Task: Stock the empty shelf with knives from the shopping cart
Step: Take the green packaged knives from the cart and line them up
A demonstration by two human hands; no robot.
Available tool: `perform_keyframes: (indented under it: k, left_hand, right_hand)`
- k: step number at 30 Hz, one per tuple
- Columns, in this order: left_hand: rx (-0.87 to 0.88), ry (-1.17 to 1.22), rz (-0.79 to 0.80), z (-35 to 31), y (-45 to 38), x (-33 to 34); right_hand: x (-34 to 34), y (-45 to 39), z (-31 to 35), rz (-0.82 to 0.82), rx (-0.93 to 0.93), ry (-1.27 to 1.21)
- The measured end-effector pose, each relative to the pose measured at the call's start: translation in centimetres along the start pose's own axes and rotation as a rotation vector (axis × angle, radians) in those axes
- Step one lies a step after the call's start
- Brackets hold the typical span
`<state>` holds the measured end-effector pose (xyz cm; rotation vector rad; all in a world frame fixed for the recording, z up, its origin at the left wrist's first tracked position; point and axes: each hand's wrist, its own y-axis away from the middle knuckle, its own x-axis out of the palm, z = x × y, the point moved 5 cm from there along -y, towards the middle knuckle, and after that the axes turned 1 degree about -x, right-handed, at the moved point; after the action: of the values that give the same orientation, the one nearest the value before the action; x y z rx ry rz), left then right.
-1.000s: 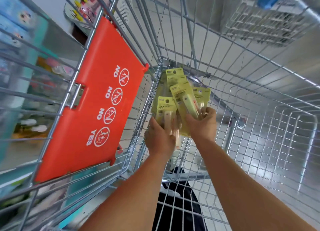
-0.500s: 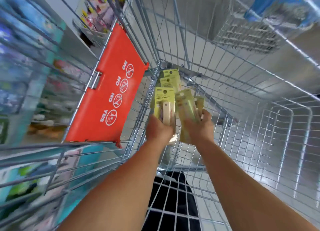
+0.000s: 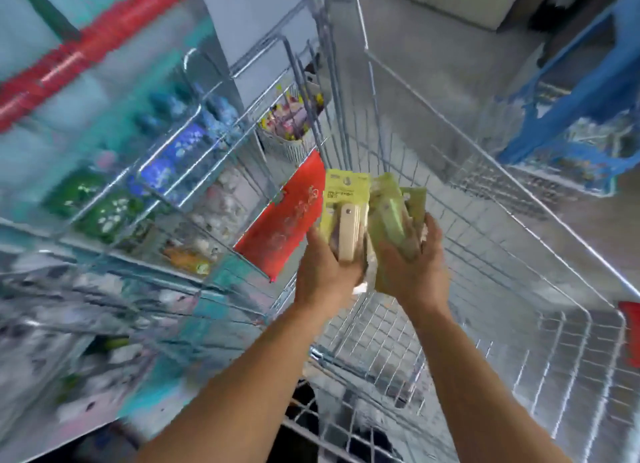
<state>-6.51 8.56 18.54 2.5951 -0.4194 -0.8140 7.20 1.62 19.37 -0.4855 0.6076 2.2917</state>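
Above the wire shopping cart (image 3: 502,220) my two hands hold packaged knives on yellow-green cards. My left hand (image 3: 327,272) grips a knife pack with a cream handle (image 3: 346,216), card upright. My right hand (image 3: 412,268) grips a fanned bunch of knife packs with a green handle (image 3: 391,213) showing in front. The two bundles touch side by side. The cart's floor below my hands is bare wire as far as I see.
The cart's red child-seat flap (image 3: 280,227) hangs just left of the packs. Blurred store shelves (image 3: 145,185) with blue and green goods fill the left. A small basket of goods (image 3: 291,126) sits beyond the cart. A blue cart (image 3: 571,143) stands at right.
Both hands have lifted the knife packs up out of the cart's depth. My view has swung up and left, bringing the shelves into sight.
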Motion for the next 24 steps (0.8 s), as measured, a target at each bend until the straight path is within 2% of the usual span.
perform_keyframes:
  k: [4, 9, 13, 15, 24]
  left_hand:
    - [-0.003, 0.153, -0.112, -1.6, 4.3, -3.3]
    - [0.064, 0.186, -0.373, -3.7, 10.3, -9.3]
    - [0.108, 0.254, -0.653, -3.8, 16.1, -15.2]
    - [0.133, 0.302, -0.708, -3.9, 18.4, -17.0]
    - [0.084, 0.39, -1.198, 3.1, 34.3, -28.2]
  right_hand:
    - [-1.5, 1.9, 4.1, 0.105, -0.181, -0.034]
    - [-1.1, 5.6, 9.7, 0.288, -0.376, -0.128]
    - [-0.1, 11.0, 14.8, 0.459, -0.57, -0.173]
    - [0.5, 13.1, 16.5, 0.532, -0.617, -0.193]
    - [7.3, 31.3, 23.2, 0.899, -0.938, -0.172]
